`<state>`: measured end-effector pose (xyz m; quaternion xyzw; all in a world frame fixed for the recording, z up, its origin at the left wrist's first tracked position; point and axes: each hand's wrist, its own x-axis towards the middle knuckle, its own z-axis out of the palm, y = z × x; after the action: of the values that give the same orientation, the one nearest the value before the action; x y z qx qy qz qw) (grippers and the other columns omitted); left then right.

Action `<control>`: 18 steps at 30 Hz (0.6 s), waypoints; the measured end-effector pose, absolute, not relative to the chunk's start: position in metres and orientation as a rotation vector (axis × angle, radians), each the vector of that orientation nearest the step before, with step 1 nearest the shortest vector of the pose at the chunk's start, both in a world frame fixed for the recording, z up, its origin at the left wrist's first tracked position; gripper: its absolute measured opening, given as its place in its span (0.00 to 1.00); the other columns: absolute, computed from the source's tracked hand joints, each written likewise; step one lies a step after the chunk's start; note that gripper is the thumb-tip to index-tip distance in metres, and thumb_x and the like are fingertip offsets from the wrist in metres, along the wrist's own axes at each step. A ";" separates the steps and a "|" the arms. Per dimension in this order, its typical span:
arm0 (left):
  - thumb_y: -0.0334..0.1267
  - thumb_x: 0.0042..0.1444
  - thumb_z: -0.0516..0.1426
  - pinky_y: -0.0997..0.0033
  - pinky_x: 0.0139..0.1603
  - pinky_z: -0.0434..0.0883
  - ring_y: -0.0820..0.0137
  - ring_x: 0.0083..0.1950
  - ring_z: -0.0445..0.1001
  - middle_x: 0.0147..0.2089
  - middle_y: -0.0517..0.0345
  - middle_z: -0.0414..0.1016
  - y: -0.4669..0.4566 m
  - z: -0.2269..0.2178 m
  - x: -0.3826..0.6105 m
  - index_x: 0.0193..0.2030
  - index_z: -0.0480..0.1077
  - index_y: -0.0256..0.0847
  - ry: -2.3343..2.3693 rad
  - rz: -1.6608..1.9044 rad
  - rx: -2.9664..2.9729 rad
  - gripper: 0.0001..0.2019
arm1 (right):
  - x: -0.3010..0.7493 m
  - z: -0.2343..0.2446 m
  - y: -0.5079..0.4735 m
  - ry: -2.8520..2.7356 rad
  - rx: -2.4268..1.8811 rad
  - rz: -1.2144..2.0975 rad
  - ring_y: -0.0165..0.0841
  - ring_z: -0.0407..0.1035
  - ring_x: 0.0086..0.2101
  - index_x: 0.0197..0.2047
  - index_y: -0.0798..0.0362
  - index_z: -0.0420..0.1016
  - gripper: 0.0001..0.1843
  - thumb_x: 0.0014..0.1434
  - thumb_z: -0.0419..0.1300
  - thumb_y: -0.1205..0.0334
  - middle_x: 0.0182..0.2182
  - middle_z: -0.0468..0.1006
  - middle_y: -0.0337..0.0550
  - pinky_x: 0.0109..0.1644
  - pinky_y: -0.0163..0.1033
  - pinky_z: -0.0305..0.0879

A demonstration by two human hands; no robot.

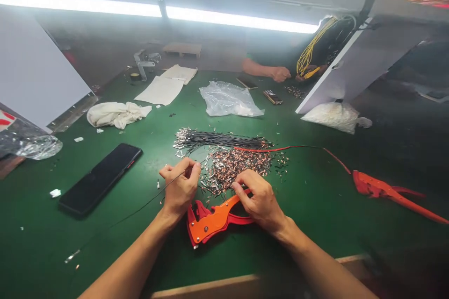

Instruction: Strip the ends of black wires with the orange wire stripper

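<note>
Between the thumb and fingers of my left hand (180, 184) is a thin black wire (149, 202), which trails down to the left toward a small metal terminal (72, 256). My right hand (261, 201) is closed around the handles of an orange and red wire stripper (210, 224), whose jaws point left. Its thumb and forefinger come together at the edge of a loose heap of small copper-coloured and silvery pieces (231, 170). Whether they pinch a piece, I cannot tell. Behind the heap lies a bundle of black wires (220, 139) with silvery terminals at the left end.
A black phone (101, 177) lies at left, a second red stripper (389, 191) at right. Farther back are a white cloth (117, 114), a paper sheet (163, 88), a clear plastic bag (228, 100) and a filled bag (331, 116). Across the table, another person's hand (280, 74) is near yellow wires.
</note>
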<state>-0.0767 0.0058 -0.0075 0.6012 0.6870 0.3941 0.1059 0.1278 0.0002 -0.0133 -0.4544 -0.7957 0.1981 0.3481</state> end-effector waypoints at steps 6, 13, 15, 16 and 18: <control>0.42 0.59 0.52 0.61 0.48 0.55 0.72 0.28 0.71 0.24 0.65 0.75 0.004 -0.009 -0.077 0.26 0.69 0.42 2.036 1.145 1.795 0.13 | 0.123 -0.020 -0.001 -2.090 -1.175 0.404 0.36 0.67 0.31 0.32 0.51 0.67 0.08 0.63 0.50 0.69 0.28 0.72 0.43 0.35 0.39 0.63; 0.39 0.60 0.51 0.63 0.44 0.56 0.72 0.26 0.70 0.24 0.65 0.75 0.001 -0.008 -0.077 0.25 0.69 0.42 2.029 1.155 1.817 0.14 | 0.119 -0.023 -0.003 -2.139 -1.169 0.255 0.37 0.68 0.31 0.32 0.51 0.66 0.08 0.62 0.50 0.70 0.29 0.73 0.44 0.36 0.40 0.64; 0.39 0.61 0.50 0.63 0.43 0.56 0.72 0.27 0.70 0.25 0.65 0.76 -0.001 -0.007 -0.078 0.24 0.69 0.42 2.024 1.158 1.837 0.15 | 0.118 -0.024 -0.003 -2.151 -1.159 0.207 0.37 0.68 0.31 0.32 0.51 0.66 0.09 0.62 0.50 0.71 0.29 0.74 0.43 0.36 0.39 0.64; 0.39 0.61 0.50 0.64 0.42 0.55 0.71 0.27 0.71 0.25 0.65 0.76 -0.001 -0.006 -0.079 0.24 0.69 0.42 2.019 1.157 1.849 0.15 | 0.117 -0.025 -0.003 -2.157 -1.154 0.183 0.36 0.68 0.31 0.32 0.51 0.65 0.09 0.62 0.50 0.71 0.29 0.74 0.43 0.36 0.39 0.64; 0.39 0.61 0.50 0.64 0.41 0.55 0.71 0.28 0.71 0.26 0.65 0.77 -0.002 -0.006 -0.080 0.25 0.70 0.43 2.012 1.154 1.868 0.15 | 0.116 -0.026 -0.003 -2.171 -1.146 0.134 0.36 0.68 0.30 0.32 0.51 0.65 0.09 0.62 0.50 0.72 0.28 0.73 0.43 0.35 0.39 0.63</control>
<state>-0.0796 -0.0024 -0.0063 0.6251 0.6734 0.3862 0.0818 0.1156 -0.0034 -0.0263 -0.4393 -0.8319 0.0513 0.3351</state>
